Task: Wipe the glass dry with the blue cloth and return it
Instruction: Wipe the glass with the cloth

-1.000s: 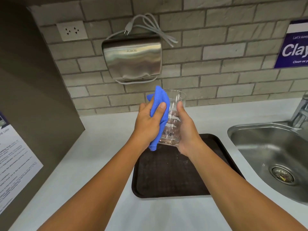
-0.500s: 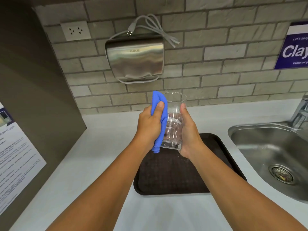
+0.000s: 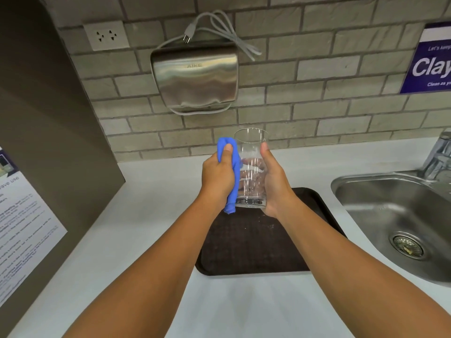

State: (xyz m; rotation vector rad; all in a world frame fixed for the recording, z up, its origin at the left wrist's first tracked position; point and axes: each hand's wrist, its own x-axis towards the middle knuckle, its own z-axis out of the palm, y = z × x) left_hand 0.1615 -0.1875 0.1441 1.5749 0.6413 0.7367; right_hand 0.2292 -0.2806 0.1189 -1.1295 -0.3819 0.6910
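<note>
A clear drinking glass (image 3: 251,152) is held upright in the air above the far edge of a dark brown tray (image 3: 253,245). My right hand (image 3: 274,184) grips its right side, thumb near the rim. My left hand (image 3: 218,178) clutches a bunched blue cloth (image 3: 231,167) and presses it against the glass's left side. The cloth runs from near the rim down past the base. My fingers behind the glass show through it.
The tray lies on a white counter (image 3: 151,240). A steel sink (image 3: 395,215) with a faucet (image 3: 439,157) is at the right. A steel hand dryer (image 3: 195,76) and a socket (image 3: 106,35) hang on the brick wall. A dark panel with a paper notice (image 3: 22,228) stands at the left.
The glass has tipped from leaning to upright. The cloth has slid lower along its left side and is bunched tighter in my left hand.
</note>
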